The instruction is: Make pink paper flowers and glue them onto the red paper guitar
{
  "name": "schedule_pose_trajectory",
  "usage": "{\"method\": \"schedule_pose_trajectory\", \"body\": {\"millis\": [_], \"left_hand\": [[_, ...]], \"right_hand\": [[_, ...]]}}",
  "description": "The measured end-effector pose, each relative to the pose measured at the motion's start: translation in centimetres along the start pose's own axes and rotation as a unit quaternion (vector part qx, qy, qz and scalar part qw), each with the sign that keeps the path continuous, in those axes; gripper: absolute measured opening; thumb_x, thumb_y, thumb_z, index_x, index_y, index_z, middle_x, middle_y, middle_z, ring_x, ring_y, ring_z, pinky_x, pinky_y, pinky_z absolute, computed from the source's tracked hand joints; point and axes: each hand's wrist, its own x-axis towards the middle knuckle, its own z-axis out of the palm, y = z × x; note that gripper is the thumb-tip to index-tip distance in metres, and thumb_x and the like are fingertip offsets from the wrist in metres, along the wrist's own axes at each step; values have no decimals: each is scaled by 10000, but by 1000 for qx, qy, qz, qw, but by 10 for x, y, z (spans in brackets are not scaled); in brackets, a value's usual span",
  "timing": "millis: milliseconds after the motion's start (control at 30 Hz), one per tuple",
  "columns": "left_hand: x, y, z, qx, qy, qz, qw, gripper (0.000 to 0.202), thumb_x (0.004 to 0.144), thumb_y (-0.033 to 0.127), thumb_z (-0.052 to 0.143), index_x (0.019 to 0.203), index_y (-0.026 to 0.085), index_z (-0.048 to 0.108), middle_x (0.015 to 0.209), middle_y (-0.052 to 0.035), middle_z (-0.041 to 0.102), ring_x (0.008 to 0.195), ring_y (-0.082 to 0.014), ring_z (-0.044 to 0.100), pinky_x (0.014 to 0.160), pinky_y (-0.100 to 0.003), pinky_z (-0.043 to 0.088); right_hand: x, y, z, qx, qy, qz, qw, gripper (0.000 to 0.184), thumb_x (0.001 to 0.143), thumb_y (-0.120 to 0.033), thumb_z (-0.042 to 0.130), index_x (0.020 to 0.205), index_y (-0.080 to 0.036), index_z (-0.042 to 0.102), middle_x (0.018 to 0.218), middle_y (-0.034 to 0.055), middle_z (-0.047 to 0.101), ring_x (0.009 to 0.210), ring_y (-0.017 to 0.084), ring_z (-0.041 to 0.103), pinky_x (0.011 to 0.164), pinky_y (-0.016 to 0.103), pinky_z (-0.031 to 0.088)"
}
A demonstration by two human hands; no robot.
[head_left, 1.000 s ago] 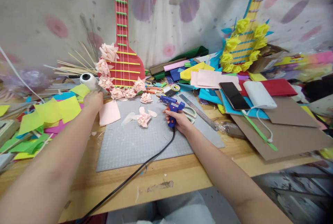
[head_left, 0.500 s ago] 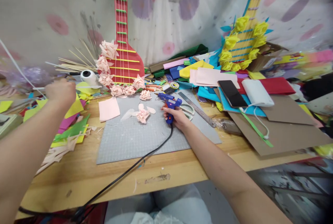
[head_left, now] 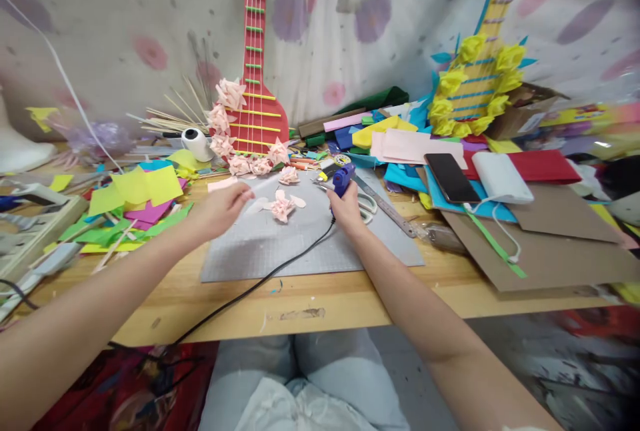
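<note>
My right hand (head_left: 346, 209) is closed round the grip of a blue hot glue gun (head_left: 343, 179), whose nozzle points left over the back of a grey cutting mat (head_left: 280, 251). The gun's black cord (head_left: 250, 284) runs off the table's front edge to the lower left. A loose pink paper flower (head_left: 283, 205) lies on the mat between my hands. My left hand (head_left: 220, 209) hovers low over a pink paper sheet (head_left: 221, 184) at the mat's left corner, fingers stretched toward the flower, holding nothing that I can see.
A red paper guitar (head_left: 260, 111) edged with pink flowers leans on the back wall. A yellow-flowered one (head_left: 475, 91) stands at the right. Scissors (head_left: 369, 204), a ruler (head_left: 387, 209), a phone (head_left: 450, 177), a white power bank (head_left: 500, 177), cardboard (head_left: 550, 244) and coloured paper (head_left: 145, 187) crowd the table.
My left hand swung from the far left paper pile back to the mat's left corner. My right hand turned the glue gun and shifted it slightly back. The camera tilted down.
</note>
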Motion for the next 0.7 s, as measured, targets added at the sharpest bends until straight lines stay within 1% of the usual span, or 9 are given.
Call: {"method": "schedule_pose_trajectory", "body": {"millis": [33, 67, 100, 167, 233, 333, 467, 567, 700], "left_hand": [[-3, 10, 6, -34, -32, 12, 999, 318, 881, 379, 322, 924, 204, 584, 868, -34, 629, 827, -188, 562, 718, -269, 386], [-5, 18, 11, -65, -69, 23, 995, 307, 879, 368, 321, 925, 209, 579, 858, -30, 624, 818, -185, 560, 720, -270, 390], [-6, 27, 16, -93, -95, 31, 991, 293, 874, 354, 324, 910, 212, 578, 842, -27, 615, 801, -181, 554, 719, -271, 393], [-6, 40, 23, -147, -117, 49, 981, 273, 864, 325, 330, 864, 208, 577, 824, -26, 595, 769, -168, 531, 719, -269, 393], [-4, 48, 28, -200, -128, 50, 970, 264, 856, 321, 341, 822, 195, 570, 750, -18, 548, 697, -152, 490, 674, -263, 387], [-1, 52, 32, -282, -143, 20, 949, 254, 848, 351, 365, 796, 181, 548, 639, 12, 431, 586, -124, 398, 562, -241, 343], [3, 52, 36, -371, -180, -36, 910, 261, 854, 389, 373, 795, 178, 514, 579, 45, 312, 494, -94, 278, 466, -216, 245], [4, 53, 38, -401, -200, -76, 891, 260, 862, 396, 375, 797, 177, 500, 559, 59, 258, 461, -79, 218, 432, -201, 176], [4, 54, 38, -414, -214, -101, 879, 265, 857, 424, 400, 808, 182, 496, 555, 66, 233, 444, -65, 199, 413, -184, 132]], "right_hand": [[1, 2, 0, -30, 21, -7, 999, 357, 742, -308, 531, 1051, -206, 385, 1032, 94, 516, 958, 221, 535, 831, 406, 449], [1, 4, 0, -48, 33, -2, 998, 362, 729, -287, 539, 1046, -198, 387, 1060, 109, 500, 1017, 238, 508, 878, 428, 426], [1, 4, 1, -59, 38, 8, 998, 372, 715, -270, 550, 1041, -190, 390, 1080, 123, 488, 1061, 253, 482, 917, 445, 400], [-1, 4, 2, -79, 34, 20, 996, 396, 693, -256, 569, 1038, -173, 392, 1104, 149, 470, 1100, 276, 450, 956, 466, 363], [-2, 3, 4, -87, 23, 30, 996, 416, 686, -265, 584, 1042, -166, 393, 1123, 166, 457, 1104, 285, 444, 961, 467, 355], [-3, 5, 5, -83, 11, 23, 996, 419, 688, -282, 587, 1046, -179, 396, 1127, 159, 456, 1089, 281, 456, 954, 462, 359], [-3, 9, 4, -80, 0, -8, 997, 405, 684, -296, 590, 1030, -196, 405, 1090, 128, 481, 1064, 266, 468, 957, 462, 355], [-3, 7, 2, -88, -3, -2, 996, 408, 683, -303, 589, 1033, -190, 412, 1084, 129, 491, 1058, 266, 469, 954, 464, 358], [-4, 2, 1, -97, -11, 4, 995, 407, 692, -288, 576, 1048, -170, 418, 1089, 142, 492, 1065, 268, 467, 956, 457, 359]]}}
